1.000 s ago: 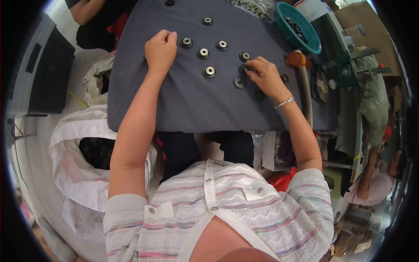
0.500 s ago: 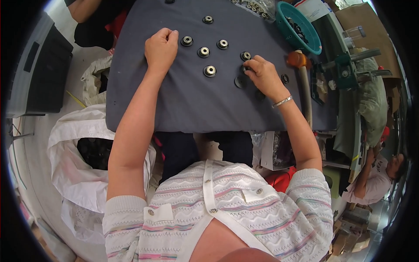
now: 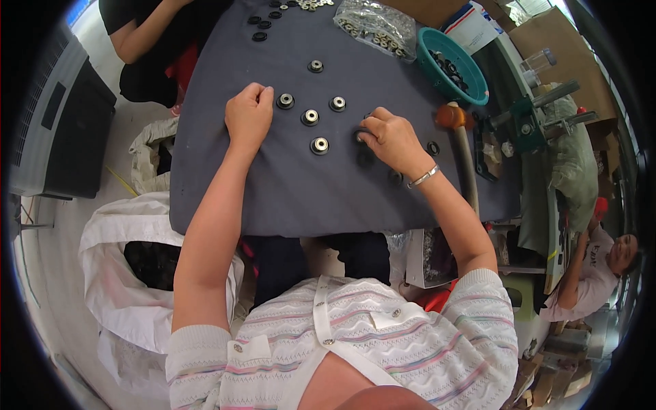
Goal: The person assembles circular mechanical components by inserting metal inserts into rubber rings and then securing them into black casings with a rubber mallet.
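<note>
My left hand rests on the cloth in a closed fist; whatever is inside it is hidden. Beside it sits a black flanged disc with a metal bearing in its middle. Similar pieces lie between my hands: one at the back, one toward the right, one in the middle and one nearest me. My right hand pinches a black disc just above the cloth. To its right is a black ring, and another dark disc is partly hidden by my wrist.
An orange-headed mallet lies at the right, near a green clamp-like tool. Behind are a teal basket of black parts and a clear bag of metal rings. Another person's arm is at the far left.
The view has shifted, so the table's far side shows more. My right hand has moved left, with a black disc now in its fingers. My left fist stays beside the same bearing piece.
</note>
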A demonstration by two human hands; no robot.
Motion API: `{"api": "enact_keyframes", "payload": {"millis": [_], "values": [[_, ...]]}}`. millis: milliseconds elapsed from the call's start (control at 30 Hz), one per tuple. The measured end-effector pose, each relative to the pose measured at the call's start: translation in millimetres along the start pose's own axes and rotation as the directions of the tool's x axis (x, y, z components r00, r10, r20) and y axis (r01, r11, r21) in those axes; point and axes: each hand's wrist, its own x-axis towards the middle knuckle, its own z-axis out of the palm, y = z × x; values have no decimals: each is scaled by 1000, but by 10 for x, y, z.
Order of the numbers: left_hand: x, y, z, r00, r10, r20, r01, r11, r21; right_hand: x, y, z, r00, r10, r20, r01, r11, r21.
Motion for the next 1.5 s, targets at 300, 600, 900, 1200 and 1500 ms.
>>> {"api": "enact_keyframes", "payload": {"millis": [300, 600, 900, 1200, 1500], "values": [[-12, 78, 4, 1000, -1, -4, 0, 1000, -29, 1191, 1699, 172, 872, 353, -339, -410, 906, -111], [-24, 44, 19, 997, 71, -42, -71, 997, -10, 1621, 2185, 471, 772, 520, -366, -625, 725, -289], [16, 25, 44, 1000, 1, -12, -2, 1000, -24, 969, 1519, 109, 869, 477, -131, -446, 871, 208], [6, 25, 27, 998, 49, -27, -48, 998, 29, -315, -65, -270, 959, 187, 213, -258, 888, 380], [10, -25, 50, 1000, 21, -22, -21, 1000, -7, -371, -169, -42, 975, 131, 181, -183, 933, 309]]}}
